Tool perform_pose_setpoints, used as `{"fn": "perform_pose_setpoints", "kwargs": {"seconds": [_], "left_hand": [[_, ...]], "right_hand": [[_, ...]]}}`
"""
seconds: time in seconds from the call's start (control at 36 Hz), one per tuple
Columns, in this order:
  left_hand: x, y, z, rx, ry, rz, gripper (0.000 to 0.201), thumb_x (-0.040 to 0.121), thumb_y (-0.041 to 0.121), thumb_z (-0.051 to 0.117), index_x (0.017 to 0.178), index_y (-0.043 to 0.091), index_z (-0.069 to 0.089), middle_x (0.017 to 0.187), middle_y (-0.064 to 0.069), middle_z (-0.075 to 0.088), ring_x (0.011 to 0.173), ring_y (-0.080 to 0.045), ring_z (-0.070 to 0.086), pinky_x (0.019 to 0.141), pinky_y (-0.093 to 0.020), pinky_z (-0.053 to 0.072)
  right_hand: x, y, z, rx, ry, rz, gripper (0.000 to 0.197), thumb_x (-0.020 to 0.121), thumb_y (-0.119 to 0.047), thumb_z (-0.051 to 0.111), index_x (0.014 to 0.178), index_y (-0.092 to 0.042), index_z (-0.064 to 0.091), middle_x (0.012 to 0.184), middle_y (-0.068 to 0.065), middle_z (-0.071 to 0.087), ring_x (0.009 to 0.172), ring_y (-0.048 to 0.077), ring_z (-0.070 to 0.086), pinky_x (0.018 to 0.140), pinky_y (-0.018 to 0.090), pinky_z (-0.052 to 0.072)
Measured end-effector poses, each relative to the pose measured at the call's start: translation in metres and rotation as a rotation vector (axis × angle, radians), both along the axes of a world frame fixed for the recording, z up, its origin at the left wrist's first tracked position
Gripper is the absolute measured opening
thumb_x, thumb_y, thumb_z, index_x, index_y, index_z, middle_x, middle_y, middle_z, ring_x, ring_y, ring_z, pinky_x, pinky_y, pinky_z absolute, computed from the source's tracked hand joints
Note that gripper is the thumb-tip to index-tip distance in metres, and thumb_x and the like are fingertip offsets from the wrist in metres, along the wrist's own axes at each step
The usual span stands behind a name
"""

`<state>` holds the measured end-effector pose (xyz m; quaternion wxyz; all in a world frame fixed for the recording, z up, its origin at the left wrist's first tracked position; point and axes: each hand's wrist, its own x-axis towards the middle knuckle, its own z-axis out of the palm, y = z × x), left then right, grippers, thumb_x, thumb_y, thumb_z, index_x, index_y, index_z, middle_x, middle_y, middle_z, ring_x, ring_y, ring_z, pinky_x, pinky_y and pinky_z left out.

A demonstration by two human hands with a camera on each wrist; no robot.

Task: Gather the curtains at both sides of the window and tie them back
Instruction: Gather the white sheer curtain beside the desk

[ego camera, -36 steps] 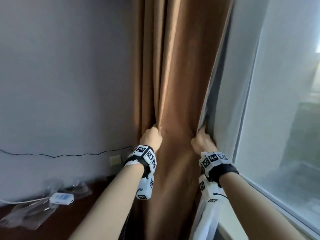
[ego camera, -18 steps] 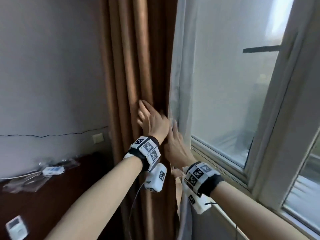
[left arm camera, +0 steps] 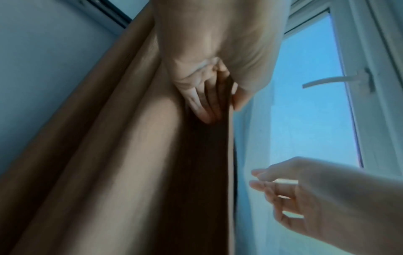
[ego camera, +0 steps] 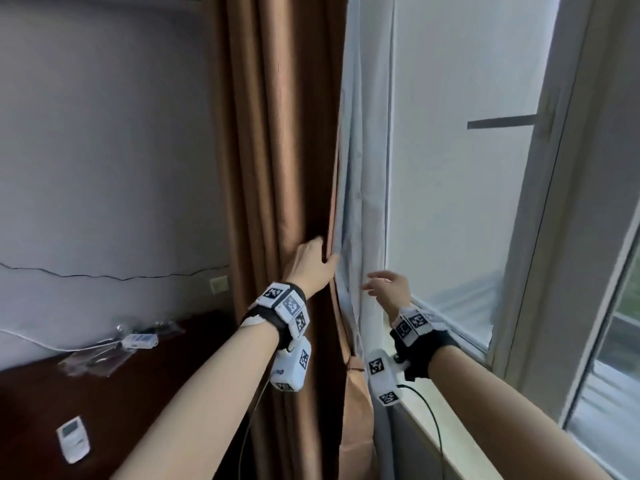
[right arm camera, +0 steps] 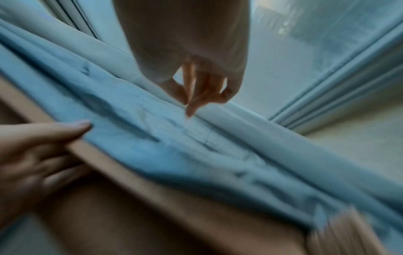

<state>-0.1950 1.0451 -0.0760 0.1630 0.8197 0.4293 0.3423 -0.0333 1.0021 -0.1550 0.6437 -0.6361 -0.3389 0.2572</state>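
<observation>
The brown curtain [ego camera: 277, 168] hangs bunched in folds left of the window, with the white sheer curtain [ego camera: 367, 168] right beside it. My left hand [ego camera: 325, 252] grips the brown curtain's right edge at about chest height. In the left wrist view its fingers [left arm camera: 202, 107] are tucked into a dark fold and the thumb lies on the edge. My right hand [ego camera: 377, 282] hovers a little lower to the right, fingers loosely spread, holding nothing. In the right wrist view its fingertips [right arm camera: 189, 110] point at the sheer fabric [right arm camera: 174, 146], very near it.
A dark wooden table [ego camera: 138, 410] stands at the left with a white remote [ego camera: 73, 438], a small white device [ego camera: 140, 341] and plastic bags. A wall socket [ego camera: 219, 284] is beside the curtain. The window sill [ego camera: 457, 438] and window frame [ego camera: 554, 237] run along the right.
A second ago both hands gripped folds of the brown curtain. Both hands then lay flat on it. Now the left grips its right edge and the right has come away to the right.
</observation>
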Motion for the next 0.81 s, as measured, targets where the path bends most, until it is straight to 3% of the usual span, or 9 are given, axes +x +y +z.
{"fn": "perform_pose_setpoints", "kwargs": {"seconds": [0.03,0.08,0.14,0.22,0.36,0.47,0.53,0.64,0.81], "left_hand": [[0.003,-0.001,-0.002,0.007,-0.021,0.008,0.021,0.092,0.027,0.055,0.080,0.010,0.054,0.083,-0.009,0.061,0.095,-0.038,0.061,0.069,-0.034,0.045],[0.009,-0.001,-0.006,0.020,-0.025,0.046,0.025,0.093,0.019,0.051,0.071,0.009,0.044,0.072,-0.009,0.052,0.084,-0.041,0.060,0.062,-0.034,0.039],[0.015,-0.004,-0.004,-0.005,-0.025,0.063,0.019,0.094,0.017,0.048,0.102,0.001,0.054,0.094,-0.019,0.062,0.096,-0.040,0.061,0.074,-0.038,0.048],[0.024,-0.012,-0.003,-0.062,-0.002,0.085,0.064,0.096,0.013,0.045,0.150,0.007,0.012,0.133,-0.023,0.050,0.114,-0.037,0.056,0.092,-0.041,0.049],[0.034,-0.016,-0.013,0.258,-0.073,0.086,0.080,0.093,0.010,0.050,0.146,0.037,-0.003,0.149,-0.013,0.037,0.098,-0.032,0.064,0.076,-0.041,0.055],[0.046,-0.023,-0.014,0.338,0.111,0.034,0.094,0.094,0.002,0.042,0.137,0.062,-0.016,0.157,-0.019,0.015,0.093,-0.038,0.064,0.075,-0.041,0.055],[0.050,-0.024,-0.015,0.293,0.190,0.061,0.092,0.093,-0.004,0.034,0.139,0.064,-0.008,0.155,-0.023,0.018,0.083,-0.037,0.064,0.066,-0.036,0.051],[0.055,-0.013,-0.026,0.206,0.267,0.169,0.041,0.096,0.009,0.037,0.132,0.022,0.050,0.132,-0.019,0.044,0.094,-0.036,0.063,0.075,-0.037,0.049],[0.059,-0.001,-0.034,0.147,0.229,0.209,0.019,0.093,0.008,0.048,0.107,0.012,0.060,0.105,-0.009,0.054,0.091,-0.028,0.060,0.071,-0.033,0.044]], "right_hand": [[0.010,0.007,-0.001,-0.026,-0.014,-0.051,0.028,0.081,-0.008,0.062,0.109,-0.008,0.064,0.095,0.009,0.069,0.080,0.019,0.064,0.070,0.023,0.048],[0.026,0.021,-0.002,-0.100,-0.129,-0.059,0.048,0.084,-0.019,0.067,0.128,-0.015,0.051,0.113,0.009,0.060,0.097,0.021,0.059,0.081,0.028,0.045],[0.041,0.036,-0.003,-0.165,-0.292,0.028,0.063,0.084,-0.027,0.071,0.139,-0.019,0.041,0.130,0.012,0.052,0.114,0.024,0.054,0.089,0.030,0.042],[0.055,0.054,-0.005,-0.232,-0.467,0.096,0.067,0.083,-0.034,0.071,0.140,-0.017,0.040,0.135,0.012,0.050,0.115,0.025,0.054,0.092,0.032,0.043],[0.066,0.072,-0.012,-0.208,-0.500,0.084,0.043,0.087,-0.034,0.067,0.123,-0.015,0.055,0.121,0.008,0.060,0.097,0.018,0.056,0.084,0.033,0.049],[0.073,0.080,-0.019,-0.208,-0.494,0.108,0.048,0.087,-0.039,0.065,0.127,-0.018,0.049,0.117,0.004,0.058,0.097,0.018,0.057,0.079,0.032,0.047],[0.076,0.083,-0.022,-0.210,-0.523,0.125,0.037,0.091,-0.035,0.061,0.122,-0.016,0.055,0.116,0.005,0.062,0.091,0.017,0.057,0.077,0.029,0.045],[0.081,0.086,-0.024,-0.196,-0.582,0.117,0.022,0.094,-0.027,0.057,0.109,-0.013,0.062,0.109,0.007,0.067,0.084,0.015,0.055,0.074,0.025,0.041],[0.086,0.088,-0.025,-0.195,-0.508,0.199,0.061,0.087,-0.043,0.064,0.136,-0.015,0.040,0.119,0.005,0.059,0.106,0.023,0.060,0.094,0.042,0.050]]}}
